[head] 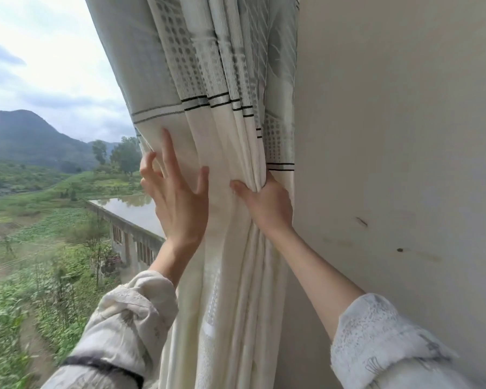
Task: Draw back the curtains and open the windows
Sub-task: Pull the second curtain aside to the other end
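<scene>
A cream and grey curtain [222,113] with dotted patches and thin black stripes hangs bunched in folds against the right wall. My left hand [177,197] lies flat on its left side with fingers spread, two fingers curling round the curtain's outer edge. My right hand [267,203] pinches a bundle of folds near the wall, its fingers hidden in the cloth. To the left of the curtain the window opening [54,164] shows the outdoors; no frame or pane can be made out.
A plain off-white wall [404,136] with a few marks fills the right side. Outside lie green fields, a low concrete building [132,234] with a water-covered flat roof, trees and hills under a cloudy sky.
</scene>
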The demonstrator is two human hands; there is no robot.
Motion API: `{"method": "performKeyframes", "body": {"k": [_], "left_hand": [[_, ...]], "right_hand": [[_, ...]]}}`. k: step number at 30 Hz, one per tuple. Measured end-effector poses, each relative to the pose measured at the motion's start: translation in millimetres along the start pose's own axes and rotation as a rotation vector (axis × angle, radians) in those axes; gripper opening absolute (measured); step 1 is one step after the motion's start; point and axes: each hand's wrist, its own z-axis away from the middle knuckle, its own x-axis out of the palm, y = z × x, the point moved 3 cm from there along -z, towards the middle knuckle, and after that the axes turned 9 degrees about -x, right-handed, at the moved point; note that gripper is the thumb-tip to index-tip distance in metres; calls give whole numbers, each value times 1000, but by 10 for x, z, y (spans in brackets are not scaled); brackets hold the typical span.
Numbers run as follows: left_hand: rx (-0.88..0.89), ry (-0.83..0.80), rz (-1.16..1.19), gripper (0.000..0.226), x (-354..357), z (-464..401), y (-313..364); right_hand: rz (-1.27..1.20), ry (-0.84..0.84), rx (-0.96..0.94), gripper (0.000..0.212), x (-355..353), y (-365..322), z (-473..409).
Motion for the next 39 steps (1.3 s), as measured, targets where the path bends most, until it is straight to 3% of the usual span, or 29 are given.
{"method": "performKeyframes", "body": {"k": [7,11,12,21,29,39], "left_hand": [[33,-140,-55,70,582,-251,156],[100,-206,-123,15,944,-345,201],[131,-208,-137,11,1033,-349,196],[246,-313,-261,38,1930,-312,32],[274,-325,-216,59,2546,-118,-153],[259,-417,-189,62,2767,33,-122]], "right_hand": [[355,171,-209,46,-93,288,-297],[454,188,-223,43,-151,560,-476],[455,191,-222,42,-155,636,-507],[288,121,-144,38,-80,1344,-958],[148,135,98,43,67,1936,-1262],[150,122,148,39,-42,2163,-1253]]}}
